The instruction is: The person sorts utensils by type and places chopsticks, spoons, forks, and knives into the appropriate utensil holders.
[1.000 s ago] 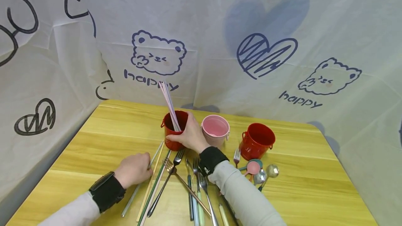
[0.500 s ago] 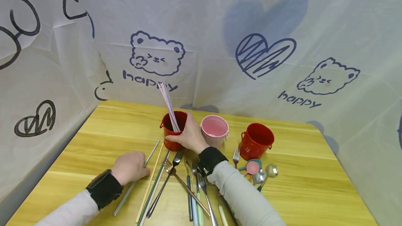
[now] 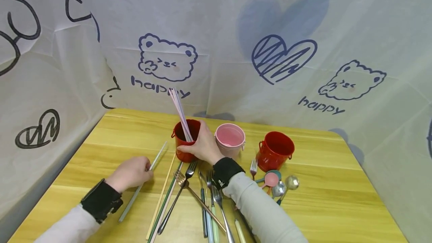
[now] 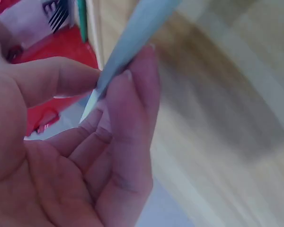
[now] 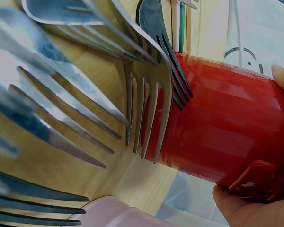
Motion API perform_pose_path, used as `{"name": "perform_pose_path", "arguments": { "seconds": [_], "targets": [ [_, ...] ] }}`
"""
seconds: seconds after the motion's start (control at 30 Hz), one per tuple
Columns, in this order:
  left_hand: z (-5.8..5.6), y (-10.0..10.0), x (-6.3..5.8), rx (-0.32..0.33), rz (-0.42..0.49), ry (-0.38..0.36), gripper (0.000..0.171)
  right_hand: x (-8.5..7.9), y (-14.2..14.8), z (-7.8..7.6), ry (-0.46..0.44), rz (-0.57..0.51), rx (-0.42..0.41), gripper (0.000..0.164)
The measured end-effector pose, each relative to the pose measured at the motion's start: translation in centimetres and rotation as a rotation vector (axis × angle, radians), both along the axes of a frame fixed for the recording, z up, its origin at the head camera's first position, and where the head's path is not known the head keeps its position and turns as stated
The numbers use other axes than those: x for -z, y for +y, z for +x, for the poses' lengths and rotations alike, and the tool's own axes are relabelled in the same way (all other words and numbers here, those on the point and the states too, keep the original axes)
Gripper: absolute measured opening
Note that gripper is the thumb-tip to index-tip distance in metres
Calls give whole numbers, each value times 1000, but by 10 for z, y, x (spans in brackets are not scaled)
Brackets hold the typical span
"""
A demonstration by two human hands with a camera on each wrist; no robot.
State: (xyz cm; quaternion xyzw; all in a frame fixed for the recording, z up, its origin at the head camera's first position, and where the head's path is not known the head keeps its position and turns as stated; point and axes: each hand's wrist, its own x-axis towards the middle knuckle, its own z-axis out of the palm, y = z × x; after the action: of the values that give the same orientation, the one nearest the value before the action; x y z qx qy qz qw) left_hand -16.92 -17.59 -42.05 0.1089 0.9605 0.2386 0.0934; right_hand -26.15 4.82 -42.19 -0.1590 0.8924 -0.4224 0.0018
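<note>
My left hand (image 3: pixel 131 173) pinches a pale grey chopstick (image 3: pixel 135 197) between thumb and fingertips, left of the other sticks. In the left wrist view, the chopstick (image 4: pixel 142 30) slants across the fingertips, close over the table. My right hand (image 3: pixel 206 146) grips the near side and rim of a small red bucket (image 3: pixel 182 153), its thumb across the front. Several pink and lilac sticks (image 3: pixel 182 117) lean in this bucket, their lower ends inside. Seen from the right wrist, fork tines (image 5: pixel 151 113) overlap the bottom of the bucket (image 5: pixel 236 118).
A pink bucket (image 3: pixel 231 138) and a second red bucket (image 3: pixel 275 151) stand to the right. Beige and green chopsticks (image 3: pixel 164 201), several forks (image 3: pixel 172 205) and knife-like handles lie in front. Spoons (image 3: pixel 271 180) cluster by the right bucket. A white drawn-on cloth (image 3: pixel 222 48) hangs behind.
My left hand has moved left and slightly away from me, drawing the grey chopstick apart from the beige one. My right hand stays on the red bucket.
</note>
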Motion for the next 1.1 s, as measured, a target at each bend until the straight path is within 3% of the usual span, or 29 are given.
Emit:
{"name": "perform_pose_path", "arguments": {
  "seconds": [0.17, 0.5, 0.67, 1.1],
  "targets": [
    [-8, -7, -9, -11, 38, 27, 12, 0, 0, 1, 5, -12, -8, 90],
    [-25, -11, -32, -70, 162, 260, 15, -1, -1, 2, 2, 0, -9, 90],
    [-38, -5, -46, -92, 225, 367, 20, -2, 0, 3, -1, 6, -6, 90],
    [-71, 25, -92, -169, 512, 651, 23, -3, 0, 3, 9, 0, -15, 90]
  ]
}}
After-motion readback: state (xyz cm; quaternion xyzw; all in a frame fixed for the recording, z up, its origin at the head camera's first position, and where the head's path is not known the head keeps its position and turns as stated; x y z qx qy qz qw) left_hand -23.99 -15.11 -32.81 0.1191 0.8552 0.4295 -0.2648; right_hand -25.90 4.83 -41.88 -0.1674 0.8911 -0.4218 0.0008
